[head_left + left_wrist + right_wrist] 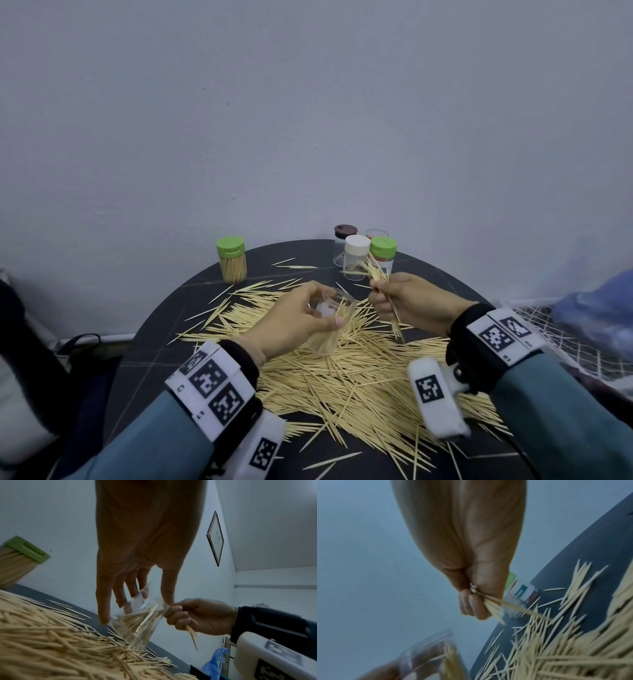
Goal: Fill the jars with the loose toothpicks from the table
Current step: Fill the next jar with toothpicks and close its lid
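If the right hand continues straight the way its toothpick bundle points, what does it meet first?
Probably the white-lidded jar: in the head view, the bundle in the right hand points at the far jars, though depth is unclear.

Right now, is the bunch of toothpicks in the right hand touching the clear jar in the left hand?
Apart. The head view shows a strip of table between the right hand's bunch of toothpicks and the clear jar the left hand holds.

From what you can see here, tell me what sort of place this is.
Probably a room in a home or small office, not a workshop: a round dark table against a plain pale wall, a framed picture hanging on another wall, and toothpick jars with a loose toothpick pile.
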A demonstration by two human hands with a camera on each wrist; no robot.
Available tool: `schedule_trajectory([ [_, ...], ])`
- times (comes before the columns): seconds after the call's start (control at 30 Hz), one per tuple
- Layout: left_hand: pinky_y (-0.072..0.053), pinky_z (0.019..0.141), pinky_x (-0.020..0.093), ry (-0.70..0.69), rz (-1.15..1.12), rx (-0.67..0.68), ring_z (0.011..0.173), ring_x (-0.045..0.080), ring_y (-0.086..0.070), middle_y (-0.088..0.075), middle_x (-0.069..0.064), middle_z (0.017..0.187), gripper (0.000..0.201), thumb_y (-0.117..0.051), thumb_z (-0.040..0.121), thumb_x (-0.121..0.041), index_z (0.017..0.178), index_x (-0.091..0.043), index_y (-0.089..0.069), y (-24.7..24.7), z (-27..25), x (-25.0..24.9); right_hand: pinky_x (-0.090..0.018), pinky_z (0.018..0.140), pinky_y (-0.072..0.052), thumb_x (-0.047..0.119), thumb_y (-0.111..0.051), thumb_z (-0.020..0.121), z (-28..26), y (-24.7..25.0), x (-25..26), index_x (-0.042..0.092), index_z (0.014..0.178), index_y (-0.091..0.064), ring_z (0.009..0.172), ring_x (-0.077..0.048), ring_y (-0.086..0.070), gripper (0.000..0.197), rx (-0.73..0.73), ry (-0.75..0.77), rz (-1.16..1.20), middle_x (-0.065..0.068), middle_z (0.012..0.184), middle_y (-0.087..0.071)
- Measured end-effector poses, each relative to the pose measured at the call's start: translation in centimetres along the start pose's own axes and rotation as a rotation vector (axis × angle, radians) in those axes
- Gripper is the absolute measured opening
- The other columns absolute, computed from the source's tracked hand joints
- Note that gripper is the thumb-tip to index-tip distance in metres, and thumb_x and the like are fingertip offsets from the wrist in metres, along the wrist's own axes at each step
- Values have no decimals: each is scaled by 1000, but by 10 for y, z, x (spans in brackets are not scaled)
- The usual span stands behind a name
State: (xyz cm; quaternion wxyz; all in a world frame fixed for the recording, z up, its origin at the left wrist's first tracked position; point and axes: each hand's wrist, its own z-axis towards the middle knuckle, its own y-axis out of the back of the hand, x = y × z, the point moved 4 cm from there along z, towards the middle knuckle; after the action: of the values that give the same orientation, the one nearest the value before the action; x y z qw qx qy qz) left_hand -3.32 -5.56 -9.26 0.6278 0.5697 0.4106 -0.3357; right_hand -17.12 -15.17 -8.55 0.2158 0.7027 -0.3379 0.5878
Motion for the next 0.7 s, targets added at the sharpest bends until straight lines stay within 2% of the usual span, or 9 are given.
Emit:
schedule_trajectory([
  [0.1,-44,62,13,5,40,48,86,-1,-54,-56,-13,105,46,-68,84,-17,126,-19,-51,-3,-2,0,-14,44,-29,7,-24,102,0,-12,12,11,79,-41,48,-6,-33,28,-38,154,147,-1,61,-34],
  [0.2,-45,64,12,-1,76,99,86,-1,-54,-55,-9,111,47,-69,83,-17,127,-19,-51,-6,-3,1,-14,46,-29,7,-23,102,-1,-23,22,11,79,-40,49,-6,-32,29,-59,303,253,1,60,-35],
  [0.3,-48,65,10,-13,66,137,84,-1,-55,-55,-12,107,46,-69,83,-15,125,-19,-52,-10,-3,-1,-16,49,-33,8,-24,102,2,-31,21,12,84,-41,51,-7,-35,25,-90,382,348,2,59,-39],
  [0.37,-48,64,10,-27,38,127,83,0,-56,-57,-9,106,42,-70,83,-15,121,-17,-53,-11,-3,-2,-17,53,-38,11,-24,103,3,-36,15,11,90,-42,53,-7,-42,22,-120,430,288,2,63,-43],
  [0.47,-50,70,19,-40,-28,83,87,7,-58,-60,-7,103,39,-70,83,-16,118,-19,-53,-8,-1,-3,-16,58,-48,16,-25,103,-1,-41,5,9,102,-43,64,-5,-57,19,-168,474,98,0,75,-54],
  [0.53,-50,67,15,-60,-75,32,84,4,-59,-61,-9,102,39,-69,83,-16,119,-21,-53,-4,-1,-4,-15,62,-52,16,-26,103,-4,-44,0,4,112,-43,71,-2,-64,23,-146,482,95,-1,82,-62],
  [0.6,-52,72,16,-82,-120,-17,86,5,-59,-61,-7,107,40,-69,83,-15,119,-21,-53,0,0,-5,-11,68,-50,15,-26,103,-5,-48,-3,3,122,-42,78,0,-67,27,-112,478,73,-1,89,-67],
  [0.7,-51,80,20,-124,-125,-54,91,6,-59,-61,-5,115,44,-70,82,-13,123,-21,-54,3,1,-5,-3,70,-46,14,-29,102,-5,-54,-8,10,123,-45,80,11,-64,26,-103,434,20,13,92,-70],
])
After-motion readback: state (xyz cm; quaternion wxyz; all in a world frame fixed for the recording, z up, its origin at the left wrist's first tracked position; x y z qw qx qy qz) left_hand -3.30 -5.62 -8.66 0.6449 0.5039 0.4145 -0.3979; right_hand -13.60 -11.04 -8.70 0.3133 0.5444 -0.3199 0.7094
